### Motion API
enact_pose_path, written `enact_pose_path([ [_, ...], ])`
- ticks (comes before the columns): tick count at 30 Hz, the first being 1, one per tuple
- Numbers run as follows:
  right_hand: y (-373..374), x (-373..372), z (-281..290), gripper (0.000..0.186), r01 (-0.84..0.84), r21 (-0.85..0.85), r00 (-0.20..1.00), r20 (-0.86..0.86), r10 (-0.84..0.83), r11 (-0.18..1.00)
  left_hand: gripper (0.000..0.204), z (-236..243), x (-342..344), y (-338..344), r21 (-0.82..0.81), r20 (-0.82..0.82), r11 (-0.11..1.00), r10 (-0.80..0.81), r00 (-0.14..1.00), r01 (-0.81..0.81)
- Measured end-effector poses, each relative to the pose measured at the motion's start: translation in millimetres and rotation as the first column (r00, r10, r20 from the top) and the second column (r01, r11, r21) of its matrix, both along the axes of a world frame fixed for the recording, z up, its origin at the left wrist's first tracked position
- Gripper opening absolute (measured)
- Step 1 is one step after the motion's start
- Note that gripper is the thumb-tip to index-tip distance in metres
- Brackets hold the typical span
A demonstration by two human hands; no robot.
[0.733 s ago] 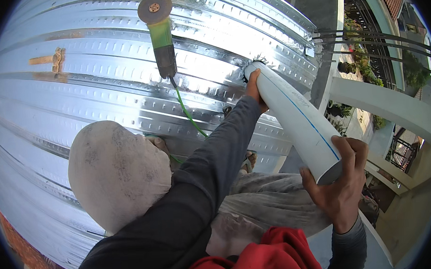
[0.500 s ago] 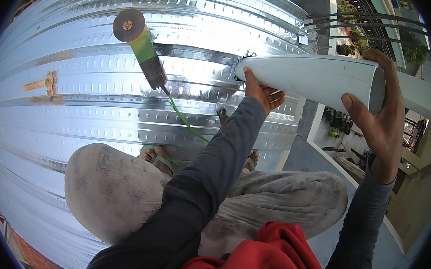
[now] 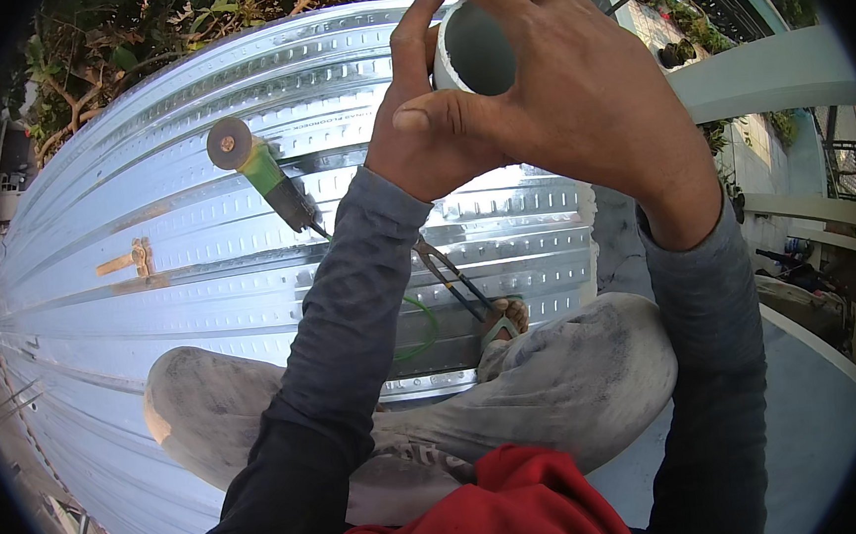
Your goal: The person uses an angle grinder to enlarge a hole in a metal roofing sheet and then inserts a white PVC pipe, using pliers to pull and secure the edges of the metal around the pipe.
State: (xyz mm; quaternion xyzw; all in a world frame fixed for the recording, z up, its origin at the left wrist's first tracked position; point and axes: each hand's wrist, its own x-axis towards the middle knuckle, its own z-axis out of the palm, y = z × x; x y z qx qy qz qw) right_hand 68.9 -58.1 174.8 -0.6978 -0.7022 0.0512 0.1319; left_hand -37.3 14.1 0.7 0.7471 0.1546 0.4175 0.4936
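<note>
A pale grey plastic pipe [image 3: 478,53] is tipped up in front of me, its round open end facing me. My left hand [image 3: 428,128] is closed against the pipe's left side, fingers curled up along the wall. Across the right side lies my right hand [image 3: 594,87], its fingers over the far rim and its thumb reaching left below the opening. The hands overlap at that thumb and hide much of the pipe. Its far end is out of sight.
Ribbed metal sheeting [image 3: 256,215] spreads below. A green angle grinder [image 3: 263,179] with a corded tail, a hammer [image 3: 130,261] and a long-handled pincer-like tool [image 3: 449,277] lie on it. My sandalled foot [image 3: 504,321] is beside the tool. Leafy branches [image 3: 183,26] border the far edge.
The pipe has swung from lying across to the right to pointing its open end at me. Both hands have come together around that end. My view has shifted, showing branches at the top.
</note>
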Motion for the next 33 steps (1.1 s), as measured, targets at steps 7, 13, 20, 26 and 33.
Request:
enact_pose_path([
  [7, -13.2, 32.4, -66.9, 0.064, -0.136, 0.518, 0.990, 0.047, 0.130, 0.844, 0.131, -7.8, 15.6, -14.1, 0.097, 0.021, 0.985, 0.144, 0.989, -0.145],
  [13, 34.8, 17.6, -67.7, 0.057, -0.039, 0.377, 0.993, 0.114, -0.004, 0.925, 0.122, -6.4, 47.4, 23.0, 0.022, -0.031, 0.946, 0.324, 0.945, -0.324],
  [20, -1.7, 36.9, -82.8, 0.048, 0.024, 0.494, 0.995, 0.077, -0.071, 0.869, 0.113, -23.7, 54.9, -14.8, 0.638, -0.181, 0.648, 0.652, 0.736, -0.417],
  [26, 87.1, 125.4, -85.1, 0.051, -0.303, 0.457, 0.935, -0.025, 0.353, 0.836, 0.099, -3.2, 100.0, 30.5, -0.058, -0.123, 0.907, 0.408, 0.905, -0.417],
  [33, 86.3, 109.2, -74.8, 0.056, -0.163, 0.284, 0.982, -0.050, 0.185, 0.945, 0.111, -10.6, 85.2, 42.5, 0.107, -0.242, 0.912, 0.410, 0.879, -0.396],
])
